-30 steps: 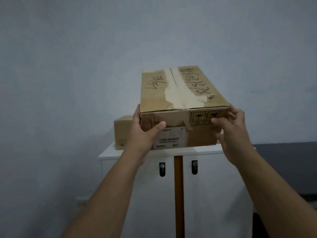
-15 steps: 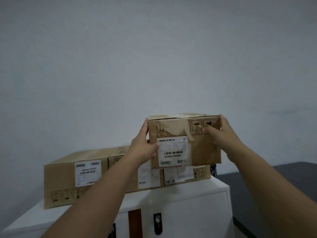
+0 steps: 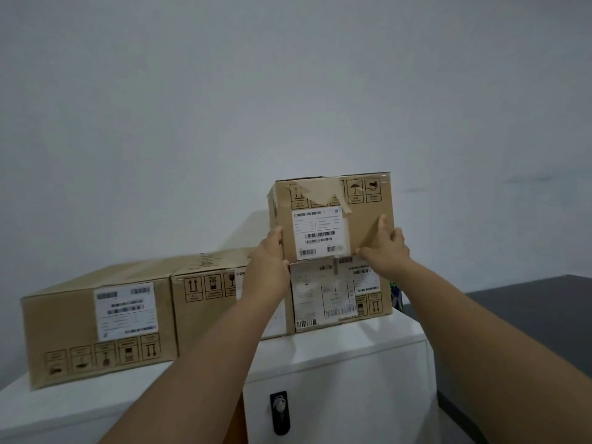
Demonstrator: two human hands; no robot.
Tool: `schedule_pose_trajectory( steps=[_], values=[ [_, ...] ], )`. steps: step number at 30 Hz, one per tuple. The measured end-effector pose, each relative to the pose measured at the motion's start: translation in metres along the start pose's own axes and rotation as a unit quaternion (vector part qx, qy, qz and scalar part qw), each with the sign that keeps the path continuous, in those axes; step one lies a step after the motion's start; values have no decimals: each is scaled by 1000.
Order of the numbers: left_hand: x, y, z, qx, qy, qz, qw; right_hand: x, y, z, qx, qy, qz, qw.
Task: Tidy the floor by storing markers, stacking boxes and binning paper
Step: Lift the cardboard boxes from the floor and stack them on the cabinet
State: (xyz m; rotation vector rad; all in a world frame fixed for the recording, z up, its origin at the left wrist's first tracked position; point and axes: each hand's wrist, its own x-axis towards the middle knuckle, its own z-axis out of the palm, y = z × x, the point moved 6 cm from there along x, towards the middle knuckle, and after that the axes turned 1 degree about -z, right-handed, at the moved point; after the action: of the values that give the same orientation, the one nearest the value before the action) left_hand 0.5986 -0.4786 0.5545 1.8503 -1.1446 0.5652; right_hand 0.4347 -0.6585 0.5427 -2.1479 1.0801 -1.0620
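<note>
Top box [image 3: 333, 216]: a brown carton is seen stacked on the lower right box [image 3: 341, 294], their front faces nearly flush; a white barcode label and torn tape are shown on its front.
Left hand [image 3: 272, 261]: it is pressed flat against the top box's left side near the lower front corner, with the fingers stretched along the cardboard; the carton is held there rather than gripped around.
Right hand [image 3: 386, 248]: it is laid on the front face at the lower right corner of the top box, fingers spread fairly wide, the thumb pointed left along the seam between the two stacked boxes.
Lower right box: it is set at the right end of the cabinet top [image 3: 352, 341], close to the right edge, with several white labels on its front.
Middle box [image 3: 208, 293]: it is placed touching the lower right box, partly hidden by the left forearm.
Left box [image 3: 96, 322]: it is placed just beside the middle box, toward the left end of the cabinet top.
Cabinet lock [image 3: 280, 411]: a dark handle is seen on the white door below.
</note>
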Motion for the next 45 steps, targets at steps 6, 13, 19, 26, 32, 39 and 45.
schedule_pose_trajectory(
  steps=[6, 13, 19, 26, 32, 39, 45],
  values=[
    [4, -11, 36, 211, -117, -17, 970, 22, 18, 20, 26, -29, 0, 999],
    [16, -33, 56, 186, -159, -53, 968, 46, 24, 22, 158, 37, 8, 987],
    [21, -39, 60, 200, -170, -37, 964, 53, 36, 32, 169, 37, -5, 985],
    [-4, -34, 41, 174, -147, -22, 974, 21, 33, 31, 131, 72, -4, 989],
    [-136, -81, 2, 51, -109, 6, 993, -104, 20, 95, 139, 47, -84, 986],
    [-339, -194, -67, 53, -107, -189, 975, -263, -22, 215, 83, -137, -180, 971],
    [-466, -283, -184, 102, -94, -369, 919, -393, -56, 338, 97, -368, -145, 913]
  ],
)
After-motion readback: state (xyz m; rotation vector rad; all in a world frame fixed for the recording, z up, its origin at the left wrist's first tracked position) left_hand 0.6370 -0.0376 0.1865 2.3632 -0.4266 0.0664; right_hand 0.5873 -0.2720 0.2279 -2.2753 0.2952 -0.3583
